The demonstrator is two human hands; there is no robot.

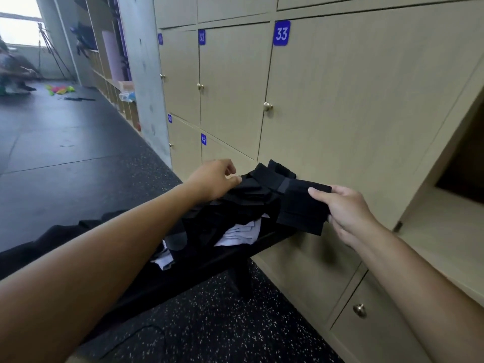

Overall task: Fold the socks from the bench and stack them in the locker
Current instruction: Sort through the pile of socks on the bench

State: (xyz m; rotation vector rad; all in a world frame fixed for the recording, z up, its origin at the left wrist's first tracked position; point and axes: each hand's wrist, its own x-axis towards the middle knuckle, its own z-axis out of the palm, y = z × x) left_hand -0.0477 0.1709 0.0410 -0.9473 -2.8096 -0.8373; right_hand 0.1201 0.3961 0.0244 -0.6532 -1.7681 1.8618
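Matt black knit cloth on the folded sock (301, 208), soft and ribbed; the sock pile (235, 205) shows the same dull fabric, with pale grey cloth at centre. Locker doors (340, 100) look like smooth, pale wood-grain laminate with shiny metal knobs (267, 106). At the bottom, the floor (209, 323) is rough speckled rubber.

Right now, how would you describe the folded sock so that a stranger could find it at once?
Find the beige locker wall, then the black bench below it. At the bench's far end, the right hand pinches a folded black sock: flat and rectangular, unlike the loose sock pile beside it.
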